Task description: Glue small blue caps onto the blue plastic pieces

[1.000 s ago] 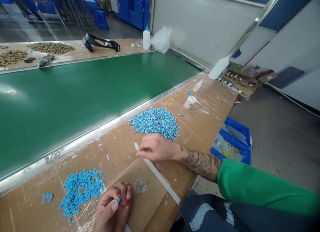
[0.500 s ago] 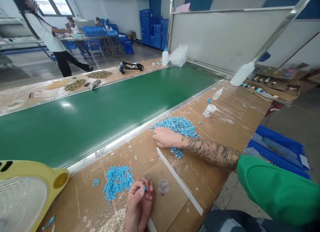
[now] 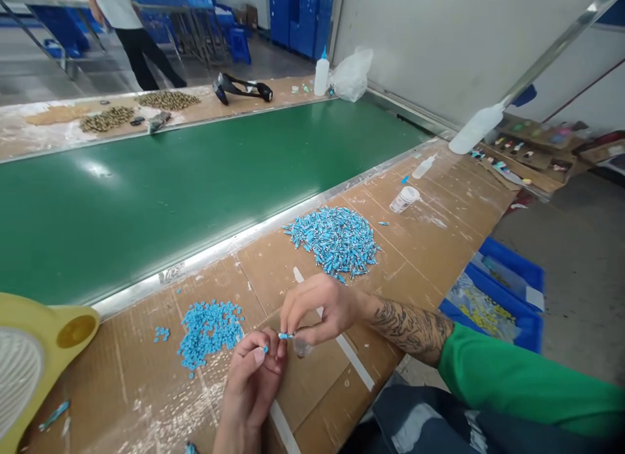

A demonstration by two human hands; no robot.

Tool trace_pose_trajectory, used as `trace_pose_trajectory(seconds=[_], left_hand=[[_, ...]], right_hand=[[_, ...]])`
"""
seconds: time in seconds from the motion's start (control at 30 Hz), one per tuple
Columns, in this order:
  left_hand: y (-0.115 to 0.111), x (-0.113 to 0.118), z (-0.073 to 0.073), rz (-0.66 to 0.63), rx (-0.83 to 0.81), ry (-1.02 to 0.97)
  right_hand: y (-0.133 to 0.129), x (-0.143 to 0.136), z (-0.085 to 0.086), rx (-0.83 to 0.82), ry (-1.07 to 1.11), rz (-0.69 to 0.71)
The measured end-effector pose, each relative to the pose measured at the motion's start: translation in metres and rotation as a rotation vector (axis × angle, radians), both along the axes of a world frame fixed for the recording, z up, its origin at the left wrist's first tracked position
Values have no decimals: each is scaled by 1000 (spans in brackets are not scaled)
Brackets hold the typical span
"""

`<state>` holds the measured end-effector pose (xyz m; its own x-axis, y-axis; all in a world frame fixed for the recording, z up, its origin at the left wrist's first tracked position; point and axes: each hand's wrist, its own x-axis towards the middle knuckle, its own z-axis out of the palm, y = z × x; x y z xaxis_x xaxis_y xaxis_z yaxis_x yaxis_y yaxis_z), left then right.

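Note:
My left hand (image 3: 254, 376) is closed, pinching a small blue ring (image 3: 265, 350) between thumb and forefinger. Close beside it, my right hand (image 3: 322, 307) grips a small blue-and-white stick-like piece (image 3: 285, 336) by its end, pointing toward the ring. The two pieces appear slightly apart. Partly behind my right fingers sits a small clear round cup (image 3: 301, 347) on a cardboard sheet (image 3: 312, 382). Loose blue rings (image 3: 209, 333) lie in a pile to the left of my hands. Beyond my right hand is a large heap of blue stick-like pieces (image 3: 336, 239).
A green conveyor belt (image 3: 195, 187) runs past the table. A yellow fan (image 3: 43, 356) stands at left. A white cup (image 3: 404, 198) and squeeze bottles (image 3: 424, 167) are farther right. Blue bins (image 3: 508, 278) sit below the table edge. Across the belt, a person (image 3: 141, 47) stands.
My right hand has come back from the heap to my left hand, carrying a blue stick-like piece. The left hand keeps its ring. The view has tilted down.

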<state>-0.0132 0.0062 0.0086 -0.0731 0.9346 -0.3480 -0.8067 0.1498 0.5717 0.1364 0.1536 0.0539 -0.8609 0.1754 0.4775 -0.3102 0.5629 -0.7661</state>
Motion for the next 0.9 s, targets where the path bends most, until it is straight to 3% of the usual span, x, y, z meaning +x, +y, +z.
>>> trace_pose_trajectory(seconds=[0.17,0.33,0.73,0.9], left_hand=[[-2,-2,4,-125,-34,-57],[-5,-5,-1,-243,-46,-110],[-10,-4,0,-286,-79,-110],[-10,-1,3,-379,-104,-136]], right_hand=[[2,1,3,258,41,68],[3,3,10,364,65,179],[9,-1,14,355,-86,365],[12,-3,22,300,-131,473]])
